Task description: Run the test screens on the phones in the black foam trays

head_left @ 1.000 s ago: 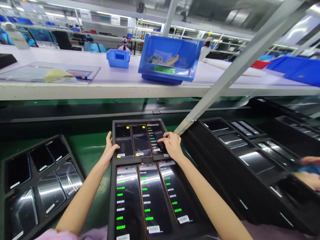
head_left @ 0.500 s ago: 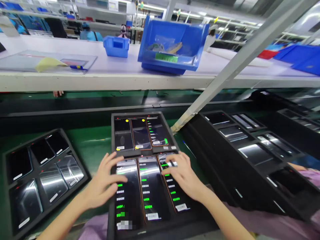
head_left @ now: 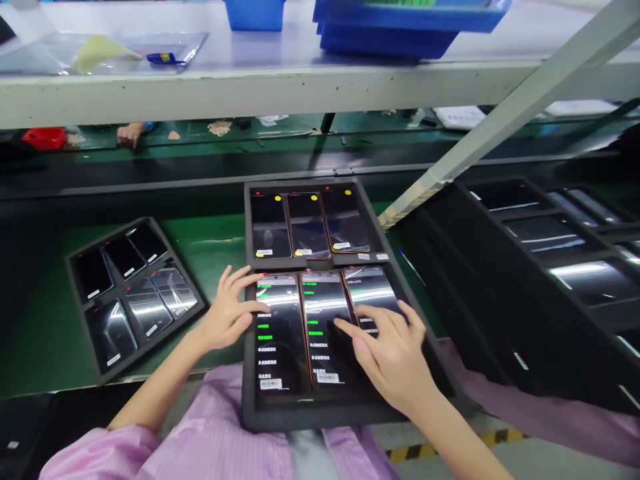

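Note:
In front of me a black foam tray (head_left: pixel 280 418) holds smartphones in two rows. The front left phone (head_left: pixel 283 333), front middle phone (head_left: pixel 327 293) and front right phone (head_left: pixel 371 283) show lists with green and white lines. The back row's phones (head_left: pixel 310 223) have dark screens with a yellow dot at the top. My left hand (head_left: pixel 227 317) is open, its fingers spread at the left edge of the front left phone. My right hand (head_left: pixel 393 353) is open over the front right phone, covering its lower part, and its index fingertip is at the middle phone's screen.
Another black tray of phones (head_left: pixel 90 343) lies left on the green bench (head_left: pixel 45 333). More trays of phones (head_left: pixel 537 233) stand at the right, near a slanted white post (head_left: pixel 465 150). Blue bins (head_left: pixel 390 40) sit on the shelf above. Across the bench is another person's hand (head_left: pixel 131 135).
The view has tilted down. My right hand has moved from the front right phone's top towards the middle phone. Front lists have scrolled, and the back right screen has gone from a list to dark.

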{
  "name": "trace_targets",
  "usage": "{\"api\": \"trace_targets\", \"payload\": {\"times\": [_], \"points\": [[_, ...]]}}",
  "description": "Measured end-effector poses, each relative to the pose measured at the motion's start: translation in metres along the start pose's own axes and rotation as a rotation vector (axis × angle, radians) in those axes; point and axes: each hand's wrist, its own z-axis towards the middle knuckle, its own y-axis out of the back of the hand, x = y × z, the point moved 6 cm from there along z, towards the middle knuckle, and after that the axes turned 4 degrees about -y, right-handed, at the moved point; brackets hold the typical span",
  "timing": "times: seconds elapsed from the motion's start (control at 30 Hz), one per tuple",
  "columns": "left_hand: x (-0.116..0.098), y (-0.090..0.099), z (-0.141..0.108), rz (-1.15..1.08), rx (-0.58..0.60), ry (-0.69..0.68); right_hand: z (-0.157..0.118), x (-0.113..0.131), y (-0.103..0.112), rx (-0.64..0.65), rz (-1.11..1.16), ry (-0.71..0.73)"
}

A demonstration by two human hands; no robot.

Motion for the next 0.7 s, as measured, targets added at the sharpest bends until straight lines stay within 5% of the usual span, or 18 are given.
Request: {"api": "trace_targets", "payload": {"times": [0.13,0.27,0.47,0.7], "points": [[-0.008,-0.002,-0.029,-0.03,-0.147,-0.11,-0.016,0.001,0.017,-0.139,0.087,-0.009],[-0.018,-0.006,-0.049,0.041,-0.146,-0.232,-0.025,0.004,0.013,-0.082,0.161,0.024],[-0.038,-0.008,-0.048,0.13,-0.114,-0.45,-0.027,0.004,0.011,-0.045,0.243,0.07],[-0.043,-0.01,-0.043,0.191,-0.042,-0.464,-0.022,0.009,0.016,-0.099,0.335,-0.02]]}}
